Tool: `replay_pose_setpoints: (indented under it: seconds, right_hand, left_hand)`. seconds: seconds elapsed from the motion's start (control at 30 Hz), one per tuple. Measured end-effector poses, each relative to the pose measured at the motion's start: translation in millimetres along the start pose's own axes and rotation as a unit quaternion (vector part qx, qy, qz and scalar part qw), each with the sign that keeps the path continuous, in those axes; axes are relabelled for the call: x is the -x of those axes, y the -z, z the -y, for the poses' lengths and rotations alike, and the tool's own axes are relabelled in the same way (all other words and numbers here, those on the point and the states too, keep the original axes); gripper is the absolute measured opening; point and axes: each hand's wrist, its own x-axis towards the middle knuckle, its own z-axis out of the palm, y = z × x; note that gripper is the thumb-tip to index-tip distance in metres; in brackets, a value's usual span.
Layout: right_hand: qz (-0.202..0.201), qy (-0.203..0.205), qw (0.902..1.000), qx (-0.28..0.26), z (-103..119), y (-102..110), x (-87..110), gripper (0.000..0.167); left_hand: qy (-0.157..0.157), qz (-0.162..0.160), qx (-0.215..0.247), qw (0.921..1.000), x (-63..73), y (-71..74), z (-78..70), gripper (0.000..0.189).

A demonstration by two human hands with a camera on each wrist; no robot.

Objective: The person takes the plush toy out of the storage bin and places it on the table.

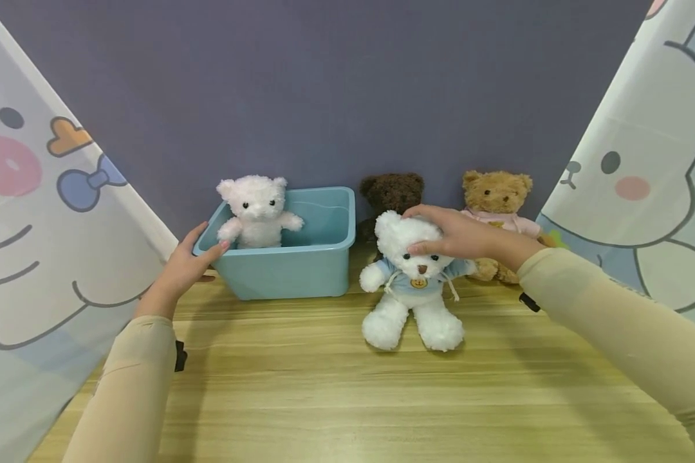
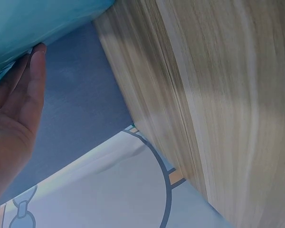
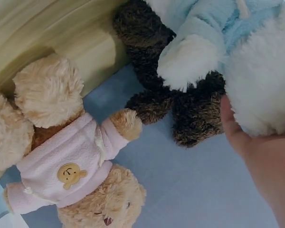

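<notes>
My right hand (image 1: 448,238) grips a white teddy bear (image 1: 417,302) in a light blue hoodie by its head. The bear faces me upright, legs hanging down; I cannot tell whether its feet touch the table. In the right wrist view its white fur (image 3: 261,76) lies against my thumb. My left hand (image 1: 182,267) holds the left rim of a light blue plastic bin (image 1: 284,273), thumb over the edge. The left wrist view shows those fingers (image 2: 35,80) along the bin's outer wall (image 2: 47,23). A pale pinkish-white teddy bear (image 1: 259,215) sits upright inside the bin's left part.
Behind the held bear sits a dark brown teddy bear (image 1: 392,193), partly hidden. To its right is a tan teddy bear (image 1: 498,193) in a pink top, partly covered by my right arm. A grey-blue wall (image 1: 347,90) backs the wooden table (image 1: 301,392); printed cloths flank it.
</notes>
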Motion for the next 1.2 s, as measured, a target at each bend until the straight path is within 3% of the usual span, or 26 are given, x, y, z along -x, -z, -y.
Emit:
replay_pose_setpoints:
  seconds: [0.2, 0.63, 1.2]
  right_hand:
    - [-0.011, 0.003, 0.9993, 0.034, -1, 3, -3.3, 0.079]
    - [0.003, 0.01, 0.999, 0.043, 1, 17, -8.1, 0.072]
    - [-0.015, 0.029, 0.998, 0.055, 34, 49, -24.5, 0.069]
  left_hand:
    - [0.003, -0.002, -0.013, 0.9999, 1.8, 0.0, -2.8, 0.1]
    - [-0.006, -0.003, -0.015, 0.9999, -1.8, 0.2, 4.2, 0.097]
    - [0.001, -0.001, -0.014, 0.9999, 1.2, 0.6, 2.4, 0.098]
